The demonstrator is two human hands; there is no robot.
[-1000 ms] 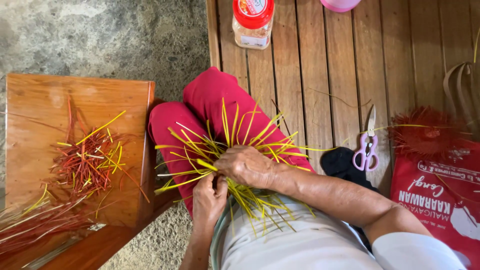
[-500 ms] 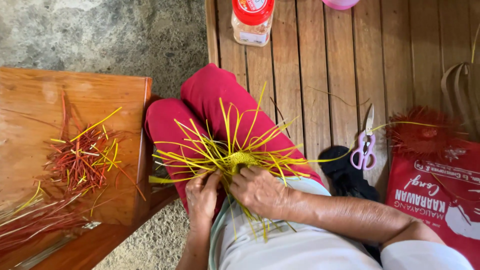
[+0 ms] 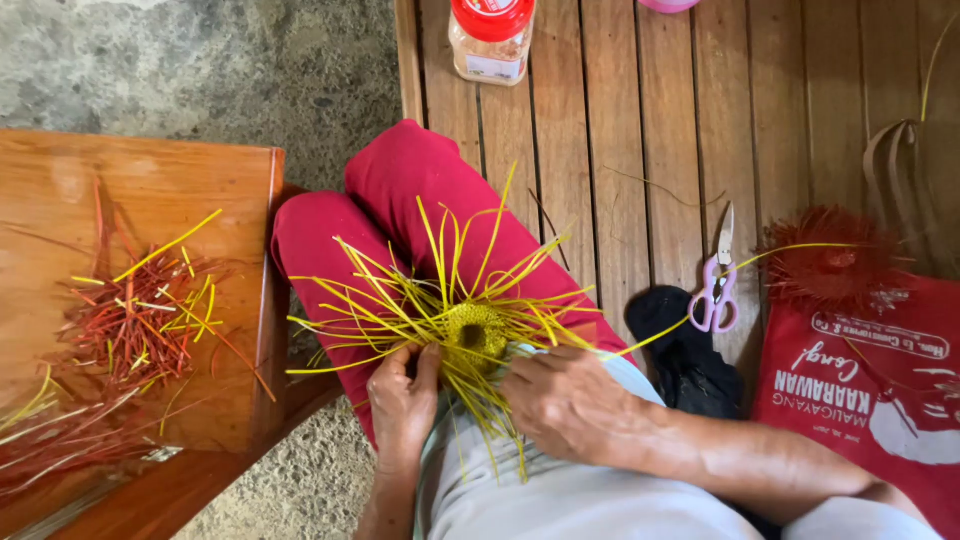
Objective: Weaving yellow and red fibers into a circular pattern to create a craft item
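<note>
Since the earlier frame both hands have slid toward the person's body, uncovering the woven yellow disc (image 3: pixel 474 331) that the right hand (image 3: pixel 572 402) covered a second ago; the loose yellow strips (image 3: pixel 440 262) now fan out freely around it.

That disc rests on the lap, over the red trousers (image 3: pixel 400 200), and everything else is placed from it. Just below and left of the disc, the left hand (image 3: pixel 402 395) has its fingers curled over a few strip ends, a clenched grip on the strips, thumb close to the disc's lower left edge. Just below and right of the disc, the right hand lies knuckles up, fingers bent onto the strips at the disc's lower right edge; whether it pinches a strip or only presses them down I cannot tell. Both hands are about equally near, one on each side. Most strips radiate away from the hands, the longest pointing up and away from the body; one runs far to the right.

Right of the disc, on the wooden slat floor (image 3: pixel 640 120), lie purple-handled scissors (image 3: pixel 718 285), a black cloth (image 3: pixel 680 345), a red bristly woven piece (image 3: pixel 830 260) and a red bag (image 3: pixel 860 400). Above the disc stands a red-capped jar (image 3: pixel 490 40). Left of it, a wooden bench (image 3: pixel 60 190) carries red and yellow strip offcuts (image 3: pixel 140 320).
</note>
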